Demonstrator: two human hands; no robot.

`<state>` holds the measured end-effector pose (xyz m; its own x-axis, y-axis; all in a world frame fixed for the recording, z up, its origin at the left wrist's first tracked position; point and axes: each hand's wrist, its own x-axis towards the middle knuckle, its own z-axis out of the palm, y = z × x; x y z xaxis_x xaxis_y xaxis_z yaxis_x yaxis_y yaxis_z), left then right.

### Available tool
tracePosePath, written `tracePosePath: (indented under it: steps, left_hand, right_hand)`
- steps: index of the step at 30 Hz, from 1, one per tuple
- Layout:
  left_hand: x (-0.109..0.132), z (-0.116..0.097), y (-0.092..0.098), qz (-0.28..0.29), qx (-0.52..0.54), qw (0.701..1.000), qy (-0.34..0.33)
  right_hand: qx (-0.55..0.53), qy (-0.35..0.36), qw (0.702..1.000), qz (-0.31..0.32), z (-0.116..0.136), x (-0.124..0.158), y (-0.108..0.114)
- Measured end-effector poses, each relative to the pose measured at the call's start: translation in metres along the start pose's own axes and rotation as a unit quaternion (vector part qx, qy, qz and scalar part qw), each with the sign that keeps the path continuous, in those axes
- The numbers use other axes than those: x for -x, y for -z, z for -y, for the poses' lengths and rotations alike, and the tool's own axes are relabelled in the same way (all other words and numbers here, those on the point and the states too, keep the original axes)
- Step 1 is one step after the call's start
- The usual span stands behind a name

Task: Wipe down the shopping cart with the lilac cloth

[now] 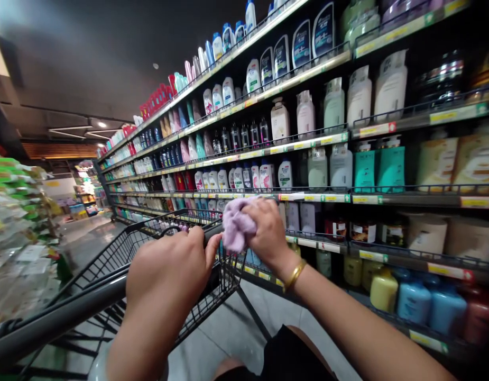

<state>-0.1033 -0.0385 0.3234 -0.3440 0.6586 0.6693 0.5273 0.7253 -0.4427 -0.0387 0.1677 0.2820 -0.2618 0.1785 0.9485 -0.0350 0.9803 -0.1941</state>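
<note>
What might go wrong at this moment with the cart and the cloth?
1. Only the left hand grips the cart handle, so the cart may swing toward the bottle shelves close on the right.
2. The lilac cloth is bunched under the right hand and might slip into the basket.

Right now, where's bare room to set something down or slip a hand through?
Free: the cart basket, inside its wire walls, looks mostly bare where visible; the handle bar left of the left hand; the floor between cart and shelves. Crowded: shelves packed with bottles; little gap between the left hand and the right hand pressing a purple cloth.
</note>
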Motion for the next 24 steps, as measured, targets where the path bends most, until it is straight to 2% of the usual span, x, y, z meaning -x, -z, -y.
tracePosePath:
  steps: [3,5,7,9,14,15,18,20,24]
  left_hand:
    - [-0.001,0.001,0.001,0.010,-0.004,1.000,-0.011]
    - [-0.002,0.001,0.002,0.012,-0.004,1.000,-0.010]
    - [-0.002,0.000,0.003,0.011,-0.003,1.000,-0.002]
    - [-0.002,-0.001,0.003,0.008,-0.001,1.000,0.004]
    - [0.000,-0.003,0.005,0.000,-0.004,1.000,0.005]
    - [0.000,-0.003,0.006,0.000,-0.004,1.000,0.006]
    - [0.000,-0.006,0.008,-0.002,-0.004,1.000,0.014]
    - [0.000,-0.007,0.009,-0.001,-0.006,1.000,0.018]
    - [0.000,-0.006,0.007,0.002,-0.016,1.000,0.007]
  right_hand:
    - [-0.034,0.079,0.996,0.037,0.001,0.006,0.000]
    - [-0.014,0.044,0.998,0.035,-0.010,0.003,0.003]
    - [0.028,-0.032,0.999,0.015,-0.020,-0.003,0.006]
    - [0.041,-0.055,0.997,0.020,-0.021,-0.007,0.007]
    - [-0.013,0.067,0.991,0.119,-0.003,-0.018,0.010]
    - [-0.010,0.057,0.990,0.130,-0.002,-0.023,0.011]
    - [0.027,-0.040,0.989,0.140,-0.006,-0.040,0.016]
    - [0.045,-0.055,0.987,0.145,-0.006,-0.044,0.015]
    - [0.022,0.084,0.981,0.175,0.006,-0.033,0.009]
